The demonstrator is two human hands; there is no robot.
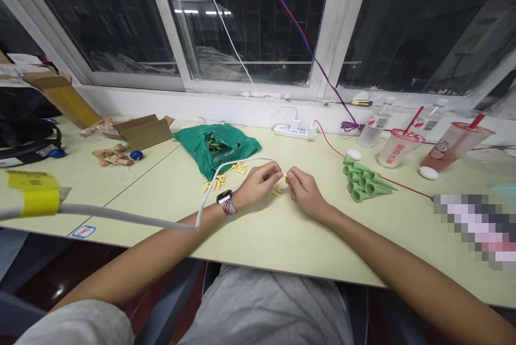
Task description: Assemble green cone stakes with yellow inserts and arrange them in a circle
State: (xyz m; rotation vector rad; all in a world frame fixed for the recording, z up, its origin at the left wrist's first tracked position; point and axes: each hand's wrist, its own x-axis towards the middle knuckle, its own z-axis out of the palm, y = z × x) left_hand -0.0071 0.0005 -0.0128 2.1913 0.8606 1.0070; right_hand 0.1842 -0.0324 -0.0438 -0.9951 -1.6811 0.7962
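Note:
My left hand (258, 185), with a watch (224, 198) on its wrist, is closed in a pinch over the table. Close to its fingertips, my right hand (305, 190) pinches a small yellow piece (286, 177). Both hands' fingertips meet around this piece, so much of it is hidden. Just below them, more small yellow pieces (277, 191) lie on the tabletop. To the left is a pile of similar yellow pieces (216, 182), beside an open green plastic bag (189, 143). Several light green cones (365, 181) lie stacked to the right of my hands.
A white cable (141, 218) crosses in front of my left forearm. A power strip (294, 131) sits by the window. Drink cups (399, 149), a bottle (374, 122) and a white egg-shaped object (428, 172) stand right. A cardboard box (143, 131) and wooden pieces (110, 156) lie left.

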